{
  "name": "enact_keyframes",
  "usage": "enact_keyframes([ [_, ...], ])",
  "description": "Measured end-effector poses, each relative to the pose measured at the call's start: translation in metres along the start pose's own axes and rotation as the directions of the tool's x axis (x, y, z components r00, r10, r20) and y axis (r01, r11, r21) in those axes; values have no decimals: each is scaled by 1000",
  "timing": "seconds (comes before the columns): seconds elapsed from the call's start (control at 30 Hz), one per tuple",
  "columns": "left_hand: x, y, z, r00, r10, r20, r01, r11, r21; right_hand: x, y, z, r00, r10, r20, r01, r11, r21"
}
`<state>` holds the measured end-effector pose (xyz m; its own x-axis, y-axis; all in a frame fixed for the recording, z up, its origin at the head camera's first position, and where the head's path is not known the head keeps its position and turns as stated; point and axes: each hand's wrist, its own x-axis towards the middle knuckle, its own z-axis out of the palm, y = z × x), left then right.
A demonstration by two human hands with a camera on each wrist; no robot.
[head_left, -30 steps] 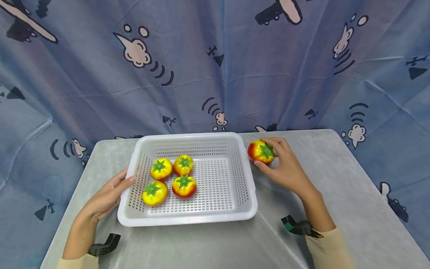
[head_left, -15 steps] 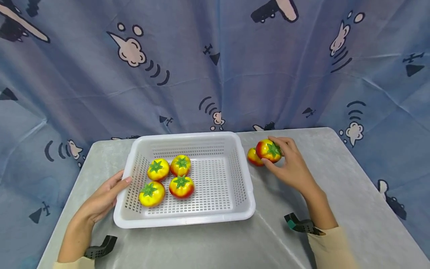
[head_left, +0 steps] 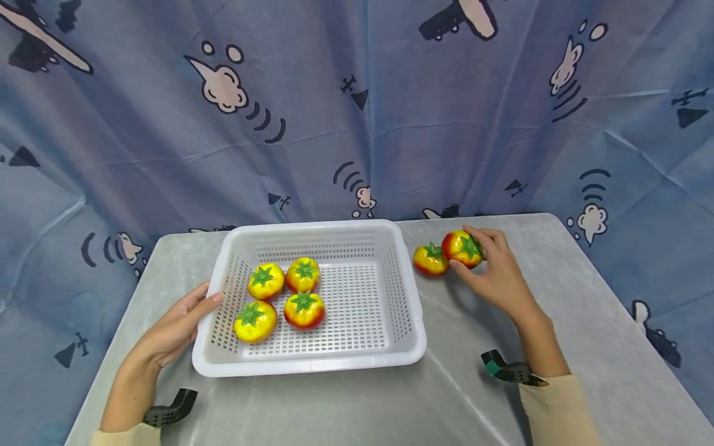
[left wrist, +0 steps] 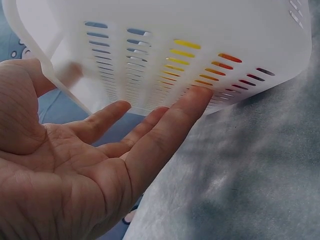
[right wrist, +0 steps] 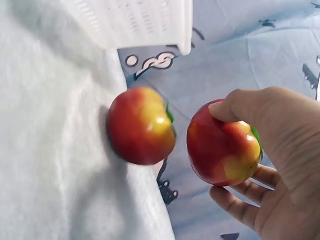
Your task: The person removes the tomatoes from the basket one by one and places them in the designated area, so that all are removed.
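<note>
basket (head_left: 309, 365): stood white and perforated on the grey tabletop (head_left: 346, 409). was gripped at the left end by the left hand (head_left: 175, 328), with thumb over the rim and fingers set apart against the outer wall. in the right hand (head_left: 493, 275), held a red-and-yellow fruit (head_left: 458, 249), with thumb and fingertips clamped on it from opposite sides, to the right of the basket and raised above the tabletop. saw a loose fruit (head_left: 429, 265) resting between the two, near the basket, with a narrow gap to the held one visible from the right wrist. counted four fruits (head_left: 261, 329) inside the basket's left half, two behind two, with green leafy caps (head_left: 250, 313).
</note>
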<state>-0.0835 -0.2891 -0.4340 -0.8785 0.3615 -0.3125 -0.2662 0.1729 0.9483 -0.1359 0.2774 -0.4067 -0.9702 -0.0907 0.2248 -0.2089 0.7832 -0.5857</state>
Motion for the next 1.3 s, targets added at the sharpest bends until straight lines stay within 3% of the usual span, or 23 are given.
enact_keyframes([
  [0.57, 2, 0, 0, 1000, 7, 12, -6, 1000, -13, 1, 32, 3, 997, 78, 15, -77, 996, -53],
  [1.3, 1, -1, 0, 1000, 14, 6, -14, 1000, -15, 2, 54, 18, 995, 85, 58, -80, 993, -83],
])
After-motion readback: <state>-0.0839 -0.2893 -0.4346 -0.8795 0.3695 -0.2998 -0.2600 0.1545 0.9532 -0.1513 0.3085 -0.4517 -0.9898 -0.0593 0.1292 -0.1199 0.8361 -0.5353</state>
